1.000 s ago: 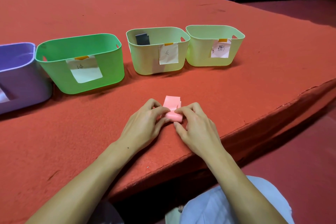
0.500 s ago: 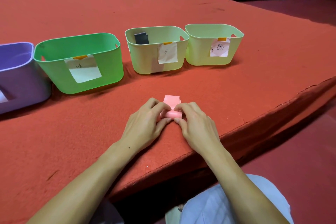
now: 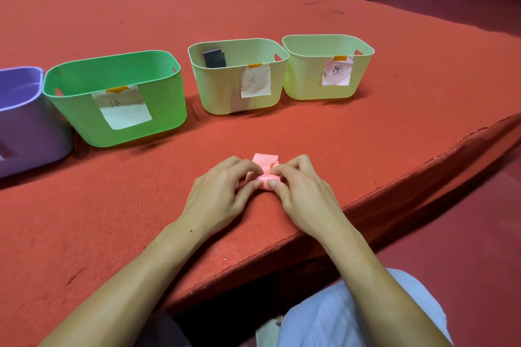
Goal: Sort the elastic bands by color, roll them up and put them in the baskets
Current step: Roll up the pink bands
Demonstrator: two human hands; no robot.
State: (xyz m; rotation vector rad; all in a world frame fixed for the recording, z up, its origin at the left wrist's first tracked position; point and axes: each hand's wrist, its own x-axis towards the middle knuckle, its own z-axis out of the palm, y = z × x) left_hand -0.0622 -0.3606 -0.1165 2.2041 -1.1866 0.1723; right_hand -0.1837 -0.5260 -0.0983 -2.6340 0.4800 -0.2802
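Flat pink elastic band, partly rolled, on fuzzy red felt tabletop; roll axis runs left-right, loose tail points away toward baskets. Left hand and right hand pinch roll (thumbs nearly touching).

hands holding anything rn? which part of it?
Yes. Left hand and right hand both pinch the pink elastic band at its rolled near end; the short unrolled tail lies flat on the red table.
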